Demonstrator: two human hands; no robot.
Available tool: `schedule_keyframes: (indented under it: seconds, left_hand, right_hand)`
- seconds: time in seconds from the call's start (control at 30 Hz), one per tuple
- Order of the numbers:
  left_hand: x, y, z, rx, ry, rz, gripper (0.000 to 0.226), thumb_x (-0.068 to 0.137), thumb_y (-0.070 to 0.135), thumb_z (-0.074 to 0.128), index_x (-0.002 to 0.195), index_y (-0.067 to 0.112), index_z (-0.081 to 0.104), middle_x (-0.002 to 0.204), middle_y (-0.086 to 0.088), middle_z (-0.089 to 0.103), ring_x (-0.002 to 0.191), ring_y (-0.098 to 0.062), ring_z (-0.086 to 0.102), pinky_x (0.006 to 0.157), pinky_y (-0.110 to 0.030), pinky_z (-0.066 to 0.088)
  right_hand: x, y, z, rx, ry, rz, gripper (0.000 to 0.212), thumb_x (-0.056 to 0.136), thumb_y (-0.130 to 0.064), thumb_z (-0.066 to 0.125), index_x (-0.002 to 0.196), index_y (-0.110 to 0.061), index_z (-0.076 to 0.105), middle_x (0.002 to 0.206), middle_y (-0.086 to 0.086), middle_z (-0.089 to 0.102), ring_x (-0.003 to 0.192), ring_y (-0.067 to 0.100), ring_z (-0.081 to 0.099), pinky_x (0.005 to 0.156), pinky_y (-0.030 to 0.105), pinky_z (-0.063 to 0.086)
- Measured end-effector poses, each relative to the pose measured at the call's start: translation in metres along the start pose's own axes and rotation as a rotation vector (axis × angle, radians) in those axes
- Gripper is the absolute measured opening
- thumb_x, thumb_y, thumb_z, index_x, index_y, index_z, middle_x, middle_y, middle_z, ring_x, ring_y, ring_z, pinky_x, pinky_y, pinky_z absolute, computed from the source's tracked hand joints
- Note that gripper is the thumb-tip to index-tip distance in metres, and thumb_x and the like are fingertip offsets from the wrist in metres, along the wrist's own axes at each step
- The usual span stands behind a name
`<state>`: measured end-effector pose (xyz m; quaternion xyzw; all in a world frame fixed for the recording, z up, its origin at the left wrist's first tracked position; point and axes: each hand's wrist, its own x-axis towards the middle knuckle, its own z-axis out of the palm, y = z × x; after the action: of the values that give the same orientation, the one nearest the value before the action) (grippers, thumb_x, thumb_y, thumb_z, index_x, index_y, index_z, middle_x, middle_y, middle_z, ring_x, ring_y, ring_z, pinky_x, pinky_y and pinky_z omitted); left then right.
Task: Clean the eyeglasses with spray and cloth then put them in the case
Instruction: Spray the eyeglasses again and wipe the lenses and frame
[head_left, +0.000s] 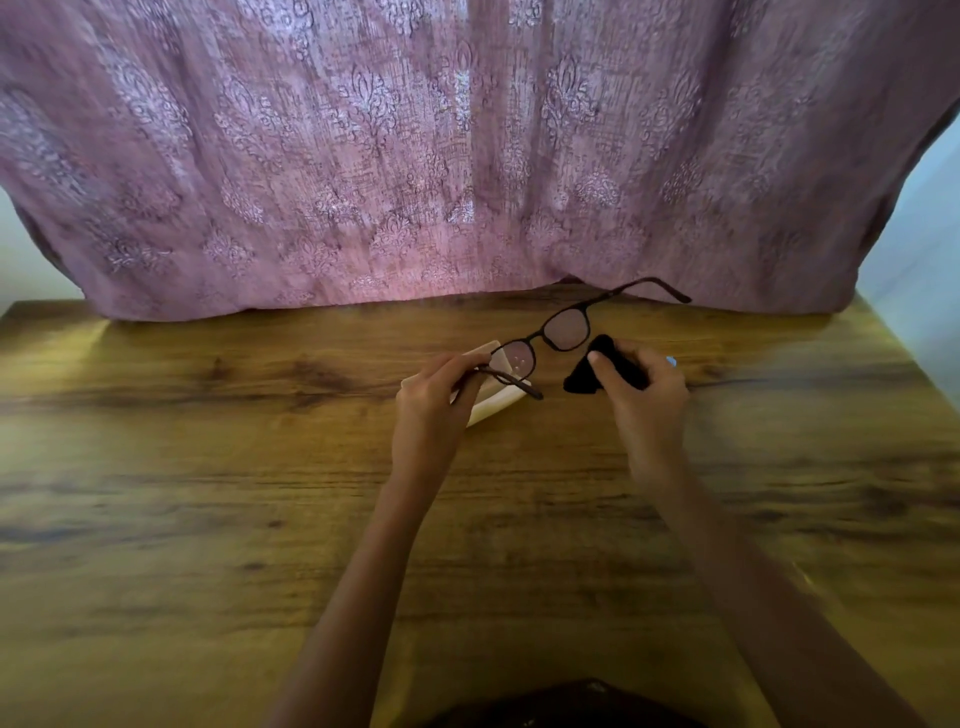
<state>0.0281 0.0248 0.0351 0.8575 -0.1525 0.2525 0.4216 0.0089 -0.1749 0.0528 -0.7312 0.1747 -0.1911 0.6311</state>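
Dark-framed eyeglasses (566, 325) are held up above the wooden table (208, 467), temples unfolded. My left hand (436, 395) pinches the near temple by the left lens, which shows small droplets. My right hand (644, 395) grips a black cloth (582, 376) just right of and below the lenses, apart from them. A cream case (501, 400) lies on the table under my left hand, partly hidden by it. A small light-blue object (671, 361) peeks out behind my right hand; I cannot tell what it is.
A pink patterned curtain (467, 156) hangs along the table's far edge. Pale walls show at the left and right of the curtain. A dark object (561, 701) sits at the table's near edge by my body.
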Motion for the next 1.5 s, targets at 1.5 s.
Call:
schedule_keyframes:
  seconds: [1.5]
  left_hand:
    - [-0.002,0.023,0.005,-0.130,-0.014,0.032,0.015,0.085,0.012,0.072,0.098,0.007,0.075,0.091,-0.003,0.074,0.079,-0.009,0.069,0.069,-0.028,0.058]
  right_hand:
    - [-0.017,0.014,0.026,-0.652,-0.392,-0.843,0.039,0.091,0.003,0.057,0.130,0.003,0.056,0.112,0.017,0.057,0.096,0.028,0.058,0.075,0.035,0.052]
